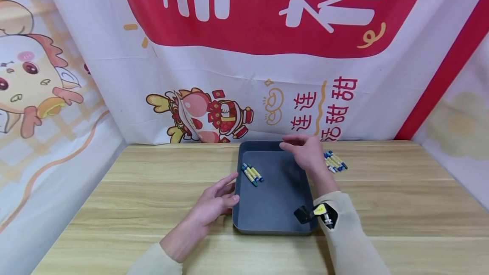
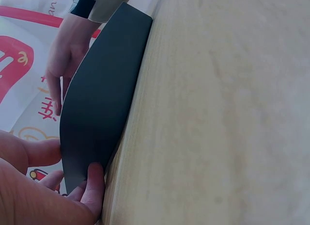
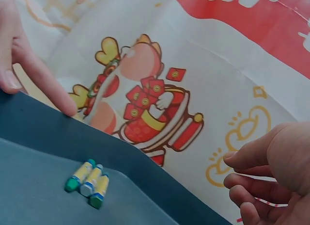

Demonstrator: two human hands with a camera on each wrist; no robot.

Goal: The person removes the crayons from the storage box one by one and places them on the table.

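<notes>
A dark grey rectangular tray (image 1: pixel 273 211) lies on the table in front of me. Inside it, by the left wall, three crayons (image 1: pixel 252 175) with yellow wrappers sit side by side; the right wrist view shows their green and pale ends (image 3: pixel 87 183). My left hand (image 1: pixel 215 198) touches the tray's left side, its fingers spread along the rim and outer wall (image 2: pixel 104 94). Over the tray's far right corner hovers my right hand (image 1: pixel 307 152), fingers loosely bent. Nothing shows between the thumb and fingers of that hand (image 3: pixel 273 171) in the right wrist view.
Several more crayons (image 1: pixel 334 161) lie in a bunch on the wooden table (image 1: pixel 386 198), right of the tray and partly behind my right wrist. A printed cloth (image 1: pixel 214 67) hangs along the table's back edge. A small black device (image 1: pixel 315 214) sits on my right wrist.
</notes>
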